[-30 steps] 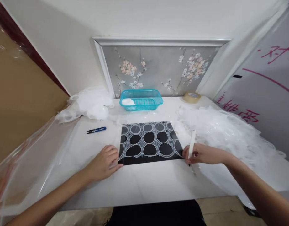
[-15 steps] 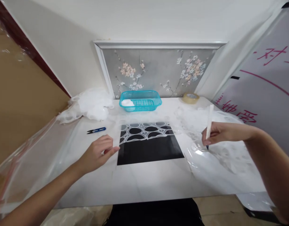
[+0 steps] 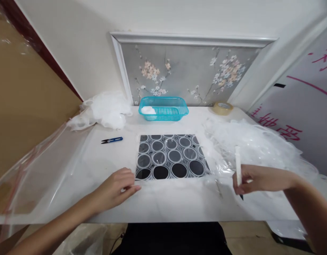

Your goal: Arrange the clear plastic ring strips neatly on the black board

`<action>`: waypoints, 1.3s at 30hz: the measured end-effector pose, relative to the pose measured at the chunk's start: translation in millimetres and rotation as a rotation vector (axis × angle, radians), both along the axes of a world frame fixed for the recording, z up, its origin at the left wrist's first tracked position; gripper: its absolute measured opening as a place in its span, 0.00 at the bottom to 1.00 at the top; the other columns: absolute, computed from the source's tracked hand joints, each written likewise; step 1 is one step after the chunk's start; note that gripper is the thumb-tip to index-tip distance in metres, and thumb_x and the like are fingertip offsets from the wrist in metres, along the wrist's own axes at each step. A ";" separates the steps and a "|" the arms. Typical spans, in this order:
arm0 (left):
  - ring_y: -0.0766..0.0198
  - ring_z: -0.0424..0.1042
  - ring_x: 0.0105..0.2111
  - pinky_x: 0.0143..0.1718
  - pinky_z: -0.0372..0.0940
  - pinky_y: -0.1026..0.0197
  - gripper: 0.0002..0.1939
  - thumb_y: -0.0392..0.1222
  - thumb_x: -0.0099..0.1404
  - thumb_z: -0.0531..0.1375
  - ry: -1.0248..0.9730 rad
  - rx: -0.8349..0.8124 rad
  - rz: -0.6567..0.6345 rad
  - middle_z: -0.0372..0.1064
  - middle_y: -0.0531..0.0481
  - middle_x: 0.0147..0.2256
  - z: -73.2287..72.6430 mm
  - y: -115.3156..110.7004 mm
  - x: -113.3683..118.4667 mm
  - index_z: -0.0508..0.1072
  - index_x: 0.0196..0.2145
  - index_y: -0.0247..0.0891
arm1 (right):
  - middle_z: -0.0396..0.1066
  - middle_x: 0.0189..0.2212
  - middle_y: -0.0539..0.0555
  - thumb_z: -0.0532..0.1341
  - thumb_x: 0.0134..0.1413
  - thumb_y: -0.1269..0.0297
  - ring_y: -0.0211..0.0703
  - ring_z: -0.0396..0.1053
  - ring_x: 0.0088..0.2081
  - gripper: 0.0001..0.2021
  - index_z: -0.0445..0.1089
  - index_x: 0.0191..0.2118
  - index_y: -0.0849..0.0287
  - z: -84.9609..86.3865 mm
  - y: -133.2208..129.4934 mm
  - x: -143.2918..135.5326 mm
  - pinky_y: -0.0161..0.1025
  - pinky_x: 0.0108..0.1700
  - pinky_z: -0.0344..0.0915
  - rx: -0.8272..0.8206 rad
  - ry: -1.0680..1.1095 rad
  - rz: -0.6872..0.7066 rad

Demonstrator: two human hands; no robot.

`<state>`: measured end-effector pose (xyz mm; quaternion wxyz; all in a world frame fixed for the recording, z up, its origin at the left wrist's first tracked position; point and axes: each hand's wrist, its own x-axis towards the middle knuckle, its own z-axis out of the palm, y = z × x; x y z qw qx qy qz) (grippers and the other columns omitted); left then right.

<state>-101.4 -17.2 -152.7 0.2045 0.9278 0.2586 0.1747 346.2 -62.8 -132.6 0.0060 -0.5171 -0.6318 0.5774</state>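
Note:
A sheer white ring-patterned fabric lies over a black rectangular sheet on the white table. Its circles show clearly against the black, and the rest bunches up at the right. My left hand is at the sheet's near left corner, thumb and fingers closed on the fabric's near edge. In my right hand is a white pen, held nearly upright with its dark tip down. That hand is beside the near side of the bunched fabric; whether it also grips the cloth I cannot tell.
Blue thread snips lie left of the sheet. Behind it stands a turquoise plastic basket with something white inside. A tape roll sits at the back right, a white fabric heap at the back left. A whiteboard leans at right.
Both hands have come toward the table's front edge. The fabric's near edge has moved with them, from partway across the black sheet to its front edge. The camera view has shifted slightly.

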 end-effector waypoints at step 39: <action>0.58 0.72 0.48 0.51 0.69 0.55 0.12 0.36 0.70 0.52 0.016 0.482 -0.154 0.74 0.41 0.45 -67.1 31.3 -17.5 0.73 0.43 0.29 | 0.78 0.31 0.53 0.62 0.53 0.65 0.44 0.75 0.35 0.06 0.77 0.32 0.60 -91.6 65.7 -245.4 0.38 0.38 0.67 0.604 0.363 -0.441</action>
